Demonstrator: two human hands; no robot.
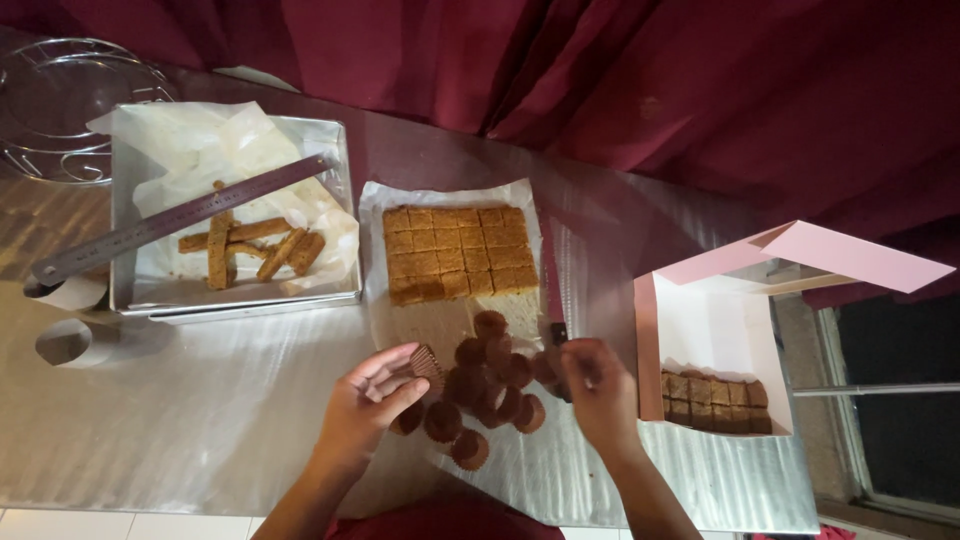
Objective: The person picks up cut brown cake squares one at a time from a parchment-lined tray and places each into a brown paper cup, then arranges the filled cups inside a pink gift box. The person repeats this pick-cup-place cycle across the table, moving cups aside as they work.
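My left hand [368, 400] holds a stack of brown paper cups [427, 362] between thumb and fingers. My right hand [597, 385] is blurred at the right edge of a cluster of several loose brown paper cups [490, 385]; its fingers are curled and I cannot tell whether they pinch a cup. Just behind the cups lies a slab of brown cake cut into small squares [457, 252] on white paper. A knife [552, 290] lies along the slab's right side, its handle near my right hand.
A metal tray [135, 300] at the left holds crumpled paper, cake trimmings [250, 248] and a long steel ruler [170, 222]. An open pink box [715, 330] at the right holds a row of cake squares [712, 398]. Two paper rolls [70, 340] stand at the far left, a wire rack [60, 100] behind.
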